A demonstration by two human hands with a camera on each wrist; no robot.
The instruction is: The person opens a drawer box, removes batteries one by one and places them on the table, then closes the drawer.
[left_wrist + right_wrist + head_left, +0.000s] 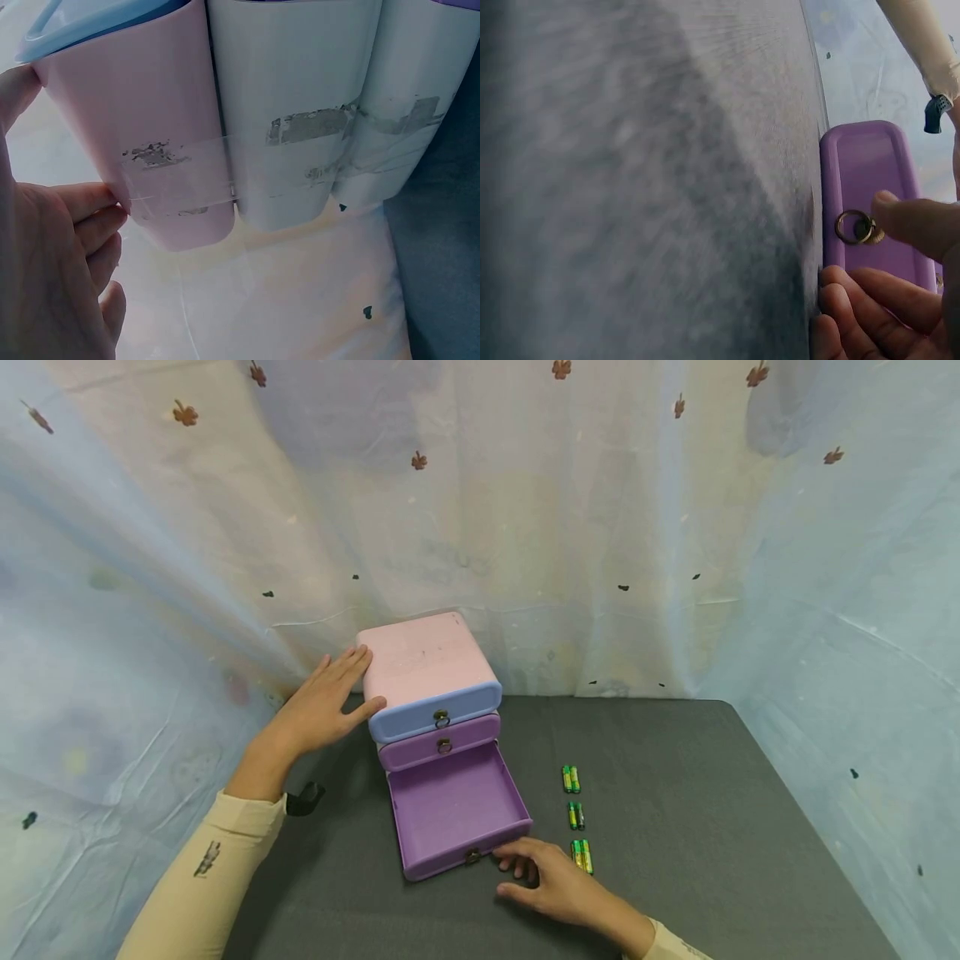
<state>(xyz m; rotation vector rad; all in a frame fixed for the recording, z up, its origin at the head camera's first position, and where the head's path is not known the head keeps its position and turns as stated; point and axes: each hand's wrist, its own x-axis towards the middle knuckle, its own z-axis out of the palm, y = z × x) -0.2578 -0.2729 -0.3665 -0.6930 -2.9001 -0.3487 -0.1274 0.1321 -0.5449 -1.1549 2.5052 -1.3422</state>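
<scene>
A small drawer cabinet (423,660) with a pink top stands on the table, its bottom purple drawer (457,806) pulled out with nothing inside. The blue top drawer (435,710) and the purple middle one (420,750) are closed. My left hand (318,706) rests with spread fingers against the cabinet's upper left edge; the left wrist view has its thumb and fingertips on the pink side (150,127). At the right front corner of the pulled-out drawer is my right hand (555,881), fingers loosely bent, fingertips by the drawer front (866,165), thumb close to its ring pull (851,227).
Right of the cabinet, three pairs of green batteries lie in a column: a far pair (572,779), a middle pair (576,816) and a near pair (582,856) beside my right hand. A patterned curtain (525,527) hangs around the dark grey table (690,810).
</scene>
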